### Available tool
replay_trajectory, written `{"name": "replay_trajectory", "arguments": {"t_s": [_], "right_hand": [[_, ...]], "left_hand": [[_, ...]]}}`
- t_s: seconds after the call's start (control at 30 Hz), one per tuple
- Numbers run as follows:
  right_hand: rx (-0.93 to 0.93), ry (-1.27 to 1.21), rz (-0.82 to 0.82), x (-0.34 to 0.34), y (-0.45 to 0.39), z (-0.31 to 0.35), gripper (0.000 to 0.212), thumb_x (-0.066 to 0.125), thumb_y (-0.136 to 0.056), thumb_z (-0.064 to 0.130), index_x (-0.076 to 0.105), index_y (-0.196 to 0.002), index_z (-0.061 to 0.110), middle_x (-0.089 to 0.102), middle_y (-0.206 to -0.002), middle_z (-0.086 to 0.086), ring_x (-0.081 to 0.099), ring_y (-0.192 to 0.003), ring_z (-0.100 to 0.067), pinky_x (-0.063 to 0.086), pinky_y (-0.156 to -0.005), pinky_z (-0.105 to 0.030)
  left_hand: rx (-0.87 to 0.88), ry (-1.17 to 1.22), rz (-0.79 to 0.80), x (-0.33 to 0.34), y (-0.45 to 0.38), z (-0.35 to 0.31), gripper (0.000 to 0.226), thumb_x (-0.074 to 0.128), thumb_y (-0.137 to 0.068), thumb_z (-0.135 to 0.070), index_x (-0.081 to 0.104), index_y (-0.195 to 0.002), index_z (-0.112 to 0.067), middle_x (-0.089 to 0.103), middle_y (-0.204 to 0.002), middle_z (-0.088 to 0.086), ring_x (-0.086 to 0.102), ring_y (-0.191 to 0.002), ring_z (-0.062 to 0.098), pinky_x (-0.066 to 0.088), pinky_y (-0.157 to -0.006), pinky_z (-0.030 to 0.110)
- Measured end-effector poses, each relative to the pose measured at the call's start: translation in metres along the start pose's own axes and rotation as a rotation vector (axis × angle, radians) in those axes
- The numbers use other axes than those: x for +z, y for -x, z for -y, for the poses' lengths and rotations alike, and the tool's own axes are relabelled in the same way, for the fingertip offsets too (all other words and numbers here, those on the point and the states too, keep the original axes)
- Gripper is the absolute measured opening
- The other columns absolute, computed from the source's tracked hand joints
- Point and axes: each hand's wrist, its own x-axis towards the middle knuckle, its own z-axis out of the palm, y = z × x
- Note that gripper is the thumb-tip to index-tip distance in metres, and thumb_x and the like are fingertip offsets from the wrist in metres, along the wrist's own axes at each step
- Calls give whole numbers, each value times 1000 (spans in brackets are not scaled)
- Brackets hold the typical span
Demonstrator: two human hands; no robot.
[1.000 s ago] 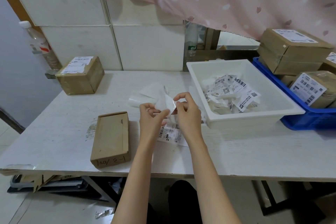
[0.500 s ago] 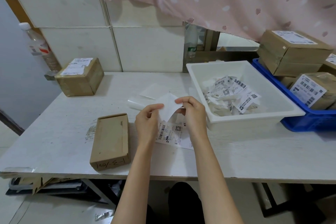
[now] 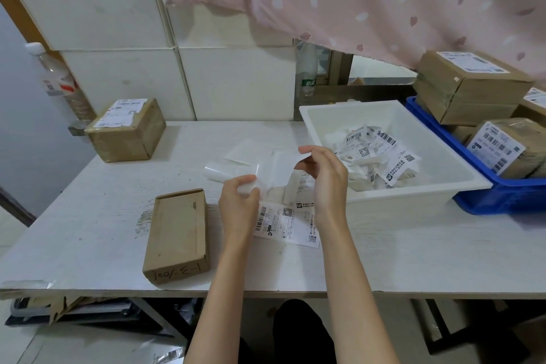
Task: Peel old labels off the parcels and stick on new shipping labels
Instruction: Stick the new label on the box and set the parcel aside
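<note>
My left hand [image 3: 240, 201] pinches the lower left corner of a white label sheet [image 3: 277, 170], and my right hand [image 3: 323, 179] pinches its upper right corner. The sheet hangs spread between them above the table, its blank side toward me. Under my hands lie printed shipping labels [image 3: 288, 223] with barcodes. A flat brown parcel [image 3: 177, 232] with no label on top lies left of my left hand, near the table's front edge.
A white bin [image 3: 419, 186] of crumpled old labels stands at the right. Behind it is a blue crate [image 3: 502, 198] with labelled parcels. Another labelled box [image 3: 125, 130] sits at the back left. Clear backing sheets [image 3: 230, 168] lie behind my hands.
My hands have moved apart, and the white sheet now lies stretched wider between them. The right hand rose toward the bin; the left stayed low.
</note>
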Motion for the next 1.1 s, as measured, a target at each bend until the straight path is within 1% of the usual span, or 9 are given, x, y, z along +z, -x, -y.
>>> {"name": "replay_trajectory", "arguments": {"t_s": [0.13, 0.23, 0.4, 0.6, 0.73, 0.83, 0.93, 1.03, 1.1], "right_hand": [[-47, -76, -30, -1, 1, 9, 27, 44, -97, 8, 68, -87, 10, 65, -59, 5, 65, -69, -9, 45, -97, -33], [-76, -123, -42, -4, 0, 17, 27, 43, -98, 7, 67, -86, 10, 67, -62, 4, 66, -68, -9, 46, -96, -32], [-114, -105, -81, -13, -5, 26, 27, 42, -98, 9, 67, -87, 11, 64, -64, 3, 65, -66, -6, 45, -87, -27], [-119, -159, -102, -18, -7, 28, 27, 43, -96, 6, 68, -85, 9, 63, -65, 3, 64, -65, -8, 48, -83, -29], [-120, -102, -158, -19, -7, 26, 25, 48, -94, 9, 68, -79, 10, 59, -61, 4, 58, -56, -11, 45, -78, -33], [-122, -44, -181, -19, -5, 23, 25, 53, -94, 16, 68, -74, 12, 55, -63, -1, 51, -55, -14, 43, -70, -33], [-106, -13, -177, -17, -6, 24, 25, 55, -95, 16, 68, -75, 10, 56, -63, 0, 51, -51, -11, 43, -63, -27], [-83, 7, -170, -12, -7, 26, 25, 54, -97, 19, 67, -76, 11, 59, -64, 2, 51, -50, -10, 44, -62, -24], [-91, 23, -170, -9, -7, 25, 25, 55, -97, 22, 67, -80, 9, 60, -65, 3, 52, -50, -8, 45, -61, -22]], "left_hand": [[94, -187, -27, 1, 2, -2, 31, 55, -88, 0, 65, -116, -9, 57, -123, 6, 60, -95, 25, 39, -84, 25], [106, -215, -63, 0, 3, -2, 32, 55, -87, 1, 65, -116, -7, 56, -123, 6, 58, -94, 22, 35, -83, 19], [107, -255, -125, 0, 3, 1, 31, 55, -85, 5, 65, -114, 0, 57, -124, 13, 55, -113, 27, 27, -82, 10], [109, -488, -118, -1, 7, 7, 32, 59, -87, -9, 65, -118, -15, 52, -129, 4, 55, -109, 26, 40, -80, 30], [188, -605, -132, 1, 7, 11, 35, 64, -80, -11, 69, -113, -21, 46, -140, 8, 35, -124, 30, 38, -99, 40], [309, -502, -205, 4, 10, 0, 35, 67, -73, -12, 69, -107, -21, 40, -144, 10, 34, -123, 32, 36, -100, 46], [527, -226, -292, 5, 16, -24, 20, 64, -78, -28, 66, -94, -17, 49, -119, 2, 45, -101, 19, 44, -84, 38], [680, -28, -206, 4, 23, -47, 29, 63, -80, -41, 63, -85, -12, 47, -102, 0, 50, -91, 21, 44, -78, 27], [732, -69, -117, 6, 25, -53, 34, 66, -76, -45, 62, -83, -12, 47, -100, -2, 48, -93, 19, 40, -79, 20]]}}
